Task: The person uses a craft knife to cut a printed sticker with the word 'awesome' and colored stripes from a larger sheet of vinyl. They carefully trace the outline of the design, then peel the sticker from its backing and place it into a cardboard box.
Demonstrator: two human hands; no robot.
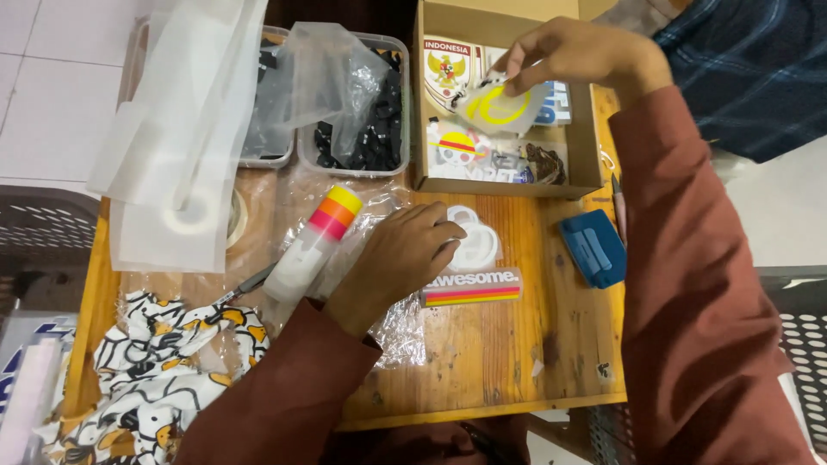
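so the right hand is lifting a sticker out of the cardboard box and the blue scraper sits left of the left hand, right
Not quite: the head view shows the blue scraper to the right of the left hand, not left. The right hand does hold a sticker over the cardboard box.

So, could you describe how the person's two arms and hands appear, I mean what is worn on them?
Both arms are covered by long sleeves of plain rust-red fabric, reaching to the wrists, with no pattern or print visible. The left hand and the right hand are bare: no gloves. No ring, watch or bracelet can be seen from this view. The cloth looks soft and slightly creased along the right sleeve.
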